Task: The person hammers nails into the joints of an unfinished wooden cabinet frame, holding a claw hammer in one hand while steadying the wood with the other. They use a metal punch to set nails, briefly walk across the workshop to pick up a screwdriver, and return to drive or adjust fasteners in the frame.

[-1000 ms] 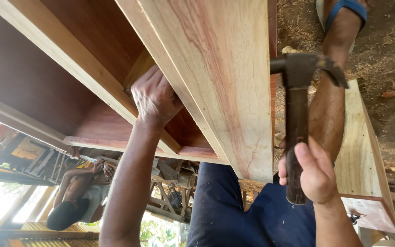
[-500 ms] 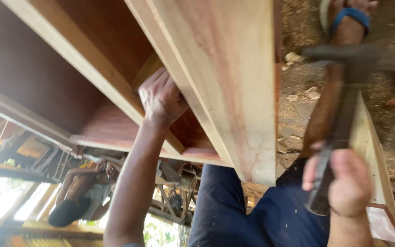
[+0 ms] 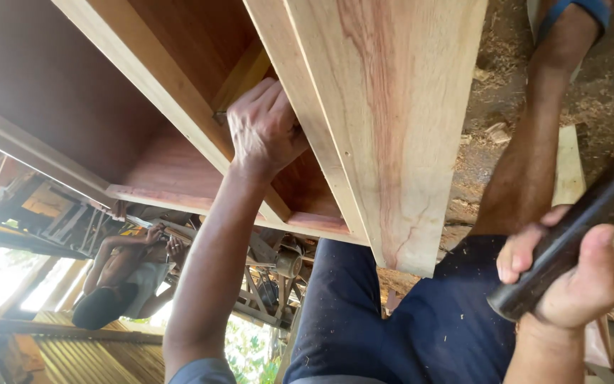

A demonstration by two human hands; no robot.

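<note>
— So what sits around the hands?

— Mostly wood. A pale wooden board (image 3: 392,121) with reddish grain runs down the middle of the view, part of a wooden cabinet frame (image 3: 143,99) whose open compartments show darker reddish panels inside. Nothing lies in those compartments apart from the left hand (image 3: 264,128), which reaches in beside the board, fingers curled and pressed against its inner edge.

— And the right hand?

— The right hand (image 3: 570,277) is low at the right, fingers wrapped tight round a dark hammer handle (image 3: 584,213). The handle slants up and out of view at the right edge, so the head is not visible. It is held clear of the board, well to its right.

— What blocks the view?

— The board hides much of the ground. Beside it are the person's knee in dark blue trousers (image 3: 421,320), a bare leg and a foot in a blue-strapped sandal (image 3: 570,14) on sawdust-strewn earth. At lower left another person (image 3: 122,277) is at work by some machinery.
</note>
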